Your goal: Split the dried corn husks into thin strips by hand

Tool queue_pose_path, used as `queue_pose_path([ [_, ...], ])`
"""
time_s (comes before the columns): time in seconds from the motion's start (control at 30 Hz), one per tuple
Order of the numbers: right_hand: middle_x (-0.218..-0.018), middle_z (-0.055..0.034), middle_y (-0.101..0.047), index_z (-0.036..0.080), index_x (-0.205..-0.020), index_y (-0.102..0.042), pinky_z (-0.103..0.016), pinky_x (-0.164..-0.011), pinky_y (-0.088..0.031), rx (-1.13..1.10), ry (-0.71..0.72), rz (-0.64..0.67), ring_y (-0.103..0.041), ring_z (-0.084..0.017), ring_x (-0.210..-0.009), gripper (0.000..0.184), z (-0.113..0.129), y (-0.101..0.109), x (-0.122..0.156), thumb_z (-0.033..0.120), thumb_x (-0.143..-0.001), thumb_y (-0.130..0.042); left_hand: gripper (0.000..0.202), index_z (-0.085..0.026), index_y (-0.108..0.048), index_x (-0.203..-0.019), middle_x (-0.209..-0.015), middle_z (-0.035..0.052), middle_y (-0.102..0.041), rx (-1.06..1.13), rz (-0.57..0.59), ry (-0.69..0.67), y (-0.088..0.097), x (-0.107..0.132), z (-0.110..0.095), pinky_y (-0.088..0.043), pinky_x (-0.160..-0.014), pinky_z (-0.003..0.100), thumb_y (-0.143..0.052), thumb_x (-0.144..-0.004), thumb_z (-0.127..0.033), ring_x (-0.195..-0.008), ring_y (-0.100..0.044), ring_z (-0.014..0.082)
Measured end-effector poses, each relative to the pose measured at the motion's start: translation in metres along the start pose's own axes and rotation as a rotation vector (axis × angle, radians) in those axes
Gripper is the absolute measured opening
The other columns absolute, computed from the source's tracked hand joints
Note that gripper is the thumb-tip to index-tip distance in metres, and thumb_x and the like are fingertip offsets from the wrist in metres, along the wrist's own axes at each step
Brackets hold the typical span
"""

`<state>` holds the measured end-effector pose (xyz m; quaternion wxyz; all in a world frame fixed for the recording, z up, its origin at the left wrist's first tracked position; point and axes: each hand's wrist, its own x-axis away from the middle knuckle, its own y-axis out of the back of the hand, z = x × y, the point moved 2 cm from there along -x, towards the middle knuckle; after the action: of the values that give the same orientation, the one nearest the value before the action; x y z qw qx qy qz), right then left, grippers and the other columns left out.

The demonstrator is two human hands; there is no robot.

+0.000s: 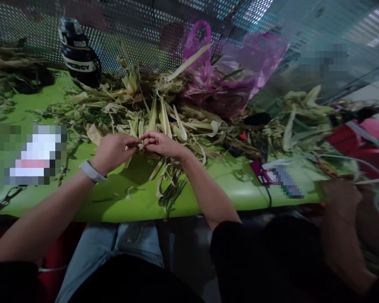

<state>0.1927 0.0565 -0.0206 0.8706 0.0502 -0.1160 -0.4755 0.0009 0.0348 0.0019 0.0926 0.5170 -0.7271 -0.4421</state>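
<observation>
My left hand (115, 152), with a white band on its wrist, is closed in a pinch. Its fingertips meet those of my right hand (162, 144), whose fingers are also bent together. A thin, pale strip of corn husk (140, 144) shows between both sets of fingertips, though most of it is hidden. Just beyond them spreads a heap of dry, yellowish corn husks (153, 115) mixed with withered green stalks. Below my right hand a loose bundle of dried strands (172, 185) hangs towards the table's front edge.
The bright green table (104, 206) has a rounded front edge. A black bottle (79, 61) and a pink plastic bag (214, 84) stand at the back. Left lies a blurred phone (36, 155); right, another device (287, 181) with cables. A co-worker's arm (341, 227) is at the right.
</observation>
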Motion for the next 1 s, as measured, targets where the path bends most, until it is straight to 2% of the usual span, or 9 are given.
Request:
queue_pose_path([
  [0.17, -0.084, -0.0011, -0.066, 0.014, -0.100, -0.061, -0.022, -0.070, -0.051, -0.029, -0.001, 0.007, -0.061, -0.009, -0.071, 0.020, 0.000, 0.000, -0.001, 0.011, -0.080, -0.059, 0.025, -0.023, -0.079, -0.105, -0.100, 0.0075, -0.079, -0.084, -0.078, -0.012, -0.006, 0.004, -0.002, -0.051, -0.079, 0.032, -0.059, -0.089, -0.026, -0.090, -0.072, 0.0243],
  [0.3, -0.087, -0.0008, -0.066, 0.013, -0.098, -0.066, -0.021, -0.068, -0.048, -0.018, 0.016, 0.038, -0.056, -0.007, -0.069, 0.020, 0.003, -0.002, 0.001, 0.014, -0.078, -0.062, 0.027, -0.022, -0.079, -0.105, -0.099, 0.0060, -0.079, -0.094, -0.087, -0.008, -0.009, 0.005, 0.002, -0.051, -0.075, 0.030, -0.058, -0.088, -0.021, -0.086, -0.073, 0.0220],
  [0.47, -0.083, 0.0000, -0.065, 0.014, -0.092, -0.066, -0.020, -0.066, -0.046, -0.011, 0.027, -0.011, -0.055, -0.007, -0.070, 0.015, 0.002, -0.004, 0.000, 0.018, -0.077, -0.066, 0.027, -0.020, -0.079, -0.102, -0.097, 0.0055, -0.079, -0.061, -0.138, -0.048, -0.009, 0.006, -0.001, -0.053, -0.081, 0.030, -0.057, -0.086, -0.019, -0.086, -0.073, 0.0204],
  [0.53, -0.077, 0.0008, -0.063, 0.013, -0.088, -0.065, -0.020, -0.060, -0.043, -0.004, 0.019, -0.118, -0.053, -0.007, -0.064, 0.013, 0.000, -0.001, -0.003, 0.021, -0.078, -0.066, 0.025, -0.021, -0.079, -0.099, -0.097, 0.0052, -0.079, -0.029, -0.137, -0.038, -0.009, 0.006, -0.002, -0.054, -0.083, 0.030, -0.058, -0.086, -0.021, -0.086, -0.073, 0.0204],
  [0.67, -0.076, 0.0023, -0.058, 0.017, -0.092, -0.061, -0.019, -0.049, -0.037, -0.041, 0.119, -0.541, -0.050, -0.007, -0.057, 0.016, 0.004, 0.013, -0.003, 0.027, -0.080, -0.063, 0.020, -0.024, -0.078, -0.091, -0.093, 0.0023, -0.079, 0.041, -0.108, 0.037, -0.009, 0.004, 0.000, -0.053, -0.081, 0.029, -0.059, -0.085, -0.023, -0.082, -0.072, 0.0191],
  [0.7, -0.076, 0.0027, -0.058, 0.017, -0.092, -0.060, -0.019, -0.048, -0.036, -0.044, 0.147, -0.592, -0.049, -0.007, -0.055, 0.016, 0.007, 0.017, -0.001, 0.027, -0.080, -0.062, 0.020, -0.024, -0.078, -0.090, -0.091, 0.0020, -0.079, 0.059, -0.104, 0.055, -0.009, 0.003, 0.001, -0.053, -0.080, 0.028, -0.059, -0.085, -0.023, -0.080, -0.072, 0.0186],
  [0.77, -0.071, 0.0034, -0.057, 0.017, -0.087, -0.061, -0.019, -0.047, -0.035, -0.008, 0.164, -0.533, -0.046, -0.006, -0.052, 0.013, 0.013, 0.019, 0.005, 0.026, -0.078, -0.062, 0.021, -0.021, -0.078, -0.092, -0.088, 0.0027, -0.079, 0.079, -0.104, 0.088, -0.010, 0.002, 0.003, -0.052, -0.076, 0.027, -0.059, -0.083, -0.022, -0.077, -0.071, 0.0178],
  [0.9, -0.060, 0.0025, -0.057, 0.013, -0.076, -0.067, -0.020, -0.047, -0.032, 0.134, 0.058, -0.172, -0.043, -0.007, -0.050, 0.015, 0.021, 0.010, 0.016, 0.027, -0.076, -0.061, 0.021, -0.019, -0.078, -0.092, -0.083, 0.0032, -0.078, 0.089, -0.101, 0.132, -0.011, 0.001, 0.007, -0.050, -0.068, 0.025, -0.061, -0.082, -0.025, -0.069, -0.068, 0.0163],
  [1.0, -0.062, 0.0018, -0.059, 0.012, -0.081, -0.071, -0.022, -0.053, -0.034, 0.197, 0.047, -0.134, -0.045, -0.007, -0.054, 0.016, 0.022, 0.002, 0.017, 0.027, -0.075, -0.065, 0.019, -0.020, -0.078, -0.089, -0.081, 0.0034, -0.077, 0.085, -0.102, 0.120, -0.012, 0.001, 0.009, -0.048, -0.066, 0.025, -0.061, -0.083, -0.028, -0.066, -0.067, 0.0163],
])
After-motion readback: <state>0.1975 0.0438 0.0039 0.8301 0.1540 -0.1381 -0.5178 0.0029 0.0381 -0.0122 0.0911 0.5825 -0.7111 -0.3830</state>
